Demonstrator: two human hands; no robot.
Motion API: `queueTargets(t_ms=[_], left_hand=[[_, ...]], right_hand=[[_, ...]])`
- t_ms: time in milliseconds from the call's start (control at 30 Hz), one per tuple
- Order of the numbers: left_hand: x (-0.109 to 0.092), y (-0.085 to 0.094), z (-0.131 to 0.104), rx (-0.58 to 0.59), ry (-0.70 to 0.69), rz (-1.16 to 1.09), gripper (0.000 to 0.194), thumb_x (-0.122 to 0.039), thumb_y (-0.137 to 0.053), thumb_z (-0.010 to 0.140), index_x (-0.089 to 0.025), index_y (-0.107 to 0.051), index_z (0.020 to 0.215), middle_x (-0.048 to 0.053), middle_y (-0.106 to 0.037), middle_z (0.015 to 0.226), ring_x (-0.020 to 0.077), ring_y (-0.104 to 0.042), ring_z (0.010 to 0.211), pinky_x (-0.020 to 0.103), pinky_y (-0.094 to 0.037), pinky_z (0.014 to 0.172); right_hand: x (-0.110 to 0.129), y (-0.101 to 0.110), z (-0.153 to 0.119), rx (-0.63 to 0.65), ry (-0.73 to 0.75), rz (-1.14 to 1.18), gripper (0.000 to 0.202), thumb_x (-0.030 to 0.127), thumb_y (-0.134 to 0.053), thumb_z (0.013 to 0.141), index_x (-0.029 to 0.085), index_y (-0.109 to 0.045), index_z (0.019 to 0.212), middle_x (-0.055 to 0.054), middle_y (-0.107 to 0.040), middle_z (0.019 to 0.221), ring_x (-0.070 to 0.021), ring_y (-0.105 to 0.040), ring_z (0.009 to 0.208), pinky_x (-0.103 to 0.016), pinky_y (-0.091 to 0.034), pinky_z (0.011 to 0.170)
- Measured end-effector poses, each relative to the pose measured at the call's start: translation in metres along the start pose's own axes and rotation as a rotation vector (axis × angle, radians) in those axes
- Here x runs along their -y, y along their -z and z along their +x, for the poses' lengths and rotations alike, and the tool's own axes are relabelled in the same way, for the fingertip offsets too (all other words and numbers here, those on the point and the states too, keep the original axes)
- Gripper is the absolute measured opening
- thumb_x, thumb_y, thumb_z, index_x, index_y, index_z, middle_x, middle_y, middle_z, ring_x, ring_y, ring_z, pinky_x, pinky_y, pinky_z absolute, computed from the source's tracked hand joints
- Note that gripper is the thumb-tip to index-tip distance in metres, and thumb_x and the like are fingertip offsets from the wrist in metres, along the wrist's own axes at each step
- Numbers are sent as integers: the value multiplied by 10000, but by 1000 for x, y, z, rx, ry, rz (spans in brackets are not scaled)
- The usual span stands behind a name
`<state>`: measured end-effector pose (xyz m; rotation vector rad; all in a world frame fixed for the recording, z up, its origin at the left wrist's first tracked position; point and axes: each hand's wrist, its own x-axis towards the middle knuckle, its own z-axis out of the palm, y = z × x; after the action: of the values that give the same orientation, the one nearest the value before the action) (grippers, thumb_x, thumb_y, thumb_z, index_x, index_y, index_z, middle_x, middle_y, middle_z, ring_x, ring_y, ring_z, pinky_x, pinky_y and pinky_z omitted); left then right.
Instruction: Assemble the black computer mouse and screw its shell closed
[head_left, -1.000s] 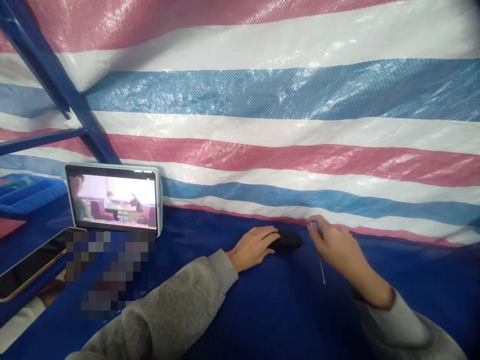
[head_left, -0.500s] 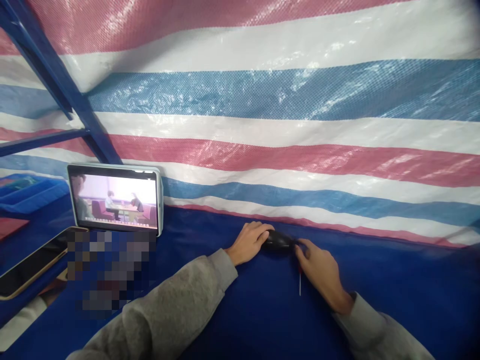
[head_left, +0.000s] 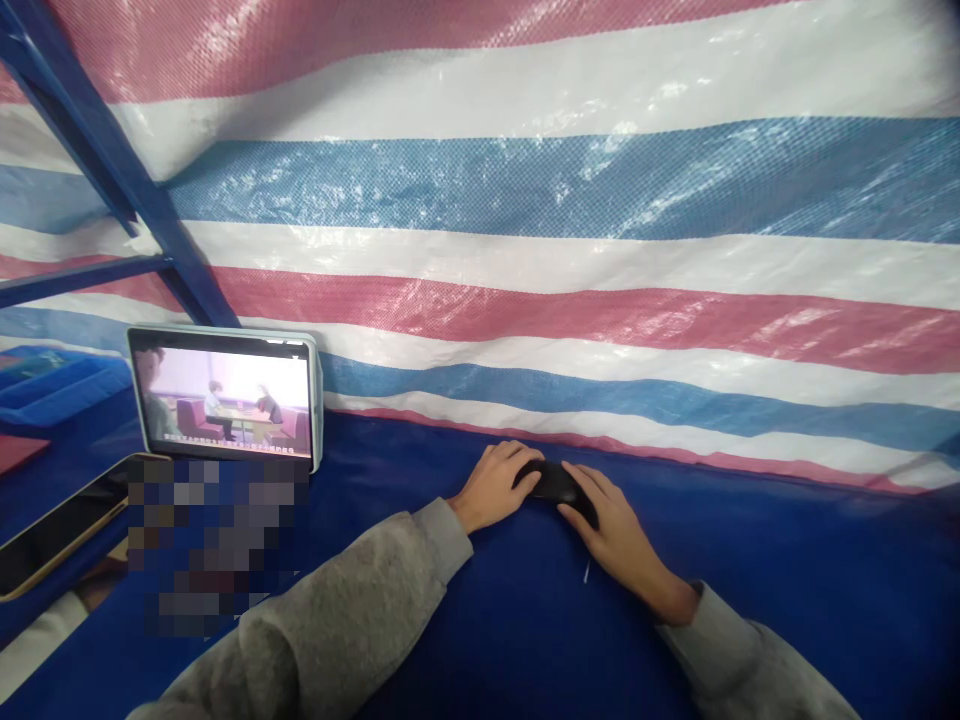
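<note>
A smooth, rounded black computer mouse [head_left: 556, 482] lies on the blue table, held between both hands. My left hand [head_left: 501, 485] is curled round its left end, thumb on the near side. On the right end, my right hand [head_left: 611, 520] grips it with fingers over the far side and thumb on the near side. A thin metal shaft [head_left: 586, 571], like a small screwdriver's, pokes out below my right hand; its other end is hidden there. Whether that hand also holds it, I cannot tell.
A tablet [head_left: 225, 395] playing a video leans at the back left. Before it lie a phone [head_left: 71, 520] and a blurred-out patch. Blue trays [head_left: 67, 390] stand at far left, with a blue metal frame [head_left: 97, 130] above. A striped plastic sheet [head_left: 562, 190] hangs behind the table.
My right hand has moved left and come from the right end of the mouse onto its body, its fingers now spread over it. The thin shaft has shifted slightly left and shows less.
</note>
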<state>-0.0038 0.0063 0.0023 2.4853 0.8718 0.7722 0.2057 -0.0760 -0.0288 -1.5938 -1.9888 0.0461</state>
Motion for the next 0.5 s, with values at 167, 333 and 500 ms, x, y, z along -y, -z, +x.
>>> queueTargets(t_ms=[167, 333, 500], left_hand=[[2, 1, -1, -58, -93, 12, 201, -112, -538, 876, -198, -621, 1037, 50, -641, 1082, 211, -572, 1041, 365, -414, 923], [2, 0, -1, -53, -120, 32, 208, -81, -519, 891, -187, -636, 1027, 48, -662, 1022, 200, -600, 1008, 367, -411, 950], [3, -1, -1, -64, -103, -2, 202, -109, -518, 921, -198, -638, 1057, 36, -671, 1050, 190, -606, 1027, 359, -410, 961]], right_hand=[[2, 2, 1, 10, -20, 47, 519, 438, -488, 925, 251, -450, 1407, -118, -568, 1311, -271, -530, 1222, -472, -427, 1039], [3, 1, 1, 7, -27, 97, 518, 419, -486, 928, 250, -439, 1416, -119, -562, 1317, -267, -523, 1238, -467, -425, 1056], [4, 1, 2, 7, -39, 116, 524, 413, -473, 933, 255, -429, 1430, -112, -551, 1346, -261, -516, 1257, -463, -425, 1068]])
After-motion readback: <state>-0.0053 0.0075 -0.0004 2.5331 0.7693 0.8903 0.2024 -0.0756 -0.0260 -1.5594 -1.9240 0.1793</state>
